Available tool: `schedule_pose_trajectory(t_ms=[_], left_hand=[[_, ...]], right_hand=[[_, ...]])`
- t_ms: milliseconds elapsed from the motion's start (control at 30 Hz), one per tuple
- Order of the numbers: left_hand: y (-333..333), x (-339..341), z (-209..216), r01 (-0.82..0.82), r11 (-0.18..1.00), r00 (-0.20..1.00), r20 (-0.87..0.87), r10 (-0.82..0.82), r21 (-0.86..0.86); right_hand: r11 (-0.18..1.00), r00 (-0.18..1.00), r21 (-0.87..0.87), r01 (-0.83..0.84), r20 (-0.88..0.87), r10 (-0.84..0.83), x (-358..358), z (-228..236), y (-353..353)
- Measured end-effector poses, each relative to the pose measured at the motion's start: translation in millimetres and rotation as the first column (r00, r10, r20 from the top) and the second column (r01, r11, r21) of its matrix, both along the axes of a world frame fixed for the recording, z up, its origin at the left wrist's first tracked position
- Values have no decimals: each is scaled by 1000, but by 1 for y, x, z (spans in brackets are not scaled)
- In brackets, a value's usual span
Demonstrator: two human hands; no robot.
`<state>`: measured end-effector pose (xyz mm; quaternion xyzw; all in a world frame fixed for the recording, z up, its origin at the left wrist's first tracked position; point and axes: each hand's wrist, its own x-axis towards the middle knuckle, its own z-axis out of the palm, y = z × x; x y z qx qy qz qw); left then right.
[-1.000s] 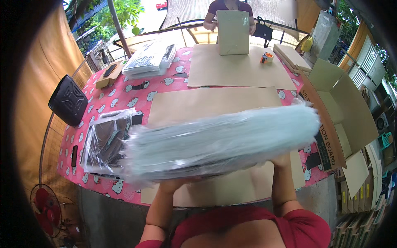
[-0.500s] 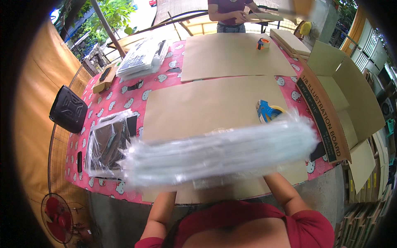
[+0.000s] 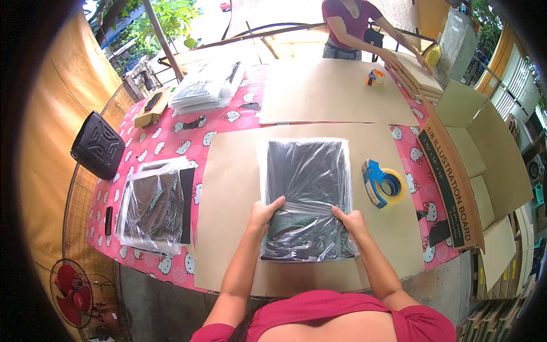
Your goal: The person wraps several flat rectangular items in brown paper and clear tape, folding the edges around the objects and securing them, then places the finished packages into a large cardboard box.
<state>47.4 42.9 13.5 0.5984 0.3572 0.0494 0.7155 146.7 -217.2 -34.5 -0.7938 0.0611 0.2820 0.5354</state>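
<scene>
A stack of black boards in clear plastic sleeves lies on a large brown cardboard sheet in front of me. My left hand grips its left edge, thumb on top and fingers hidden beneath. On the opposite edge my right hand grips in the same way. The plastic is wrinkled between my thumbs and shines with glare. To the right of the stack, a blue tape dispenser with a roll of yellowish tape rests on the same sheet.
Left lie more plastic-sleeved black boards. Farther back are a sleeved pile, a second cardboard sheet and an orange tape dispenser. An open carton stands right. A co-worker touches stacked brown boards.
The sleeved stack, raised and blurred before, now lies flat on the cardboard sheet with both my hands on it. The co-worker has moved a brown board onto the pile at the right.
</scene>
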Motion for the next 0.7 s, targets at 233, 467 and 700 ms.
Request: schedule_pose_trajectory(t_ms=[233,467,700], left_hand=[[26,-20,-47,-67,947,997,54,53,315],[91,-155,24,-476,-138,709,472,524,869],[164,-268,-35,-884,261,364,222,905,387]], right_hand=[[949,980,-304,-81,151,131,0,17,9],[987,550,-93,132,835,5,25,152,2],[774,431,-71,-629,796,424,-47,134,185]])
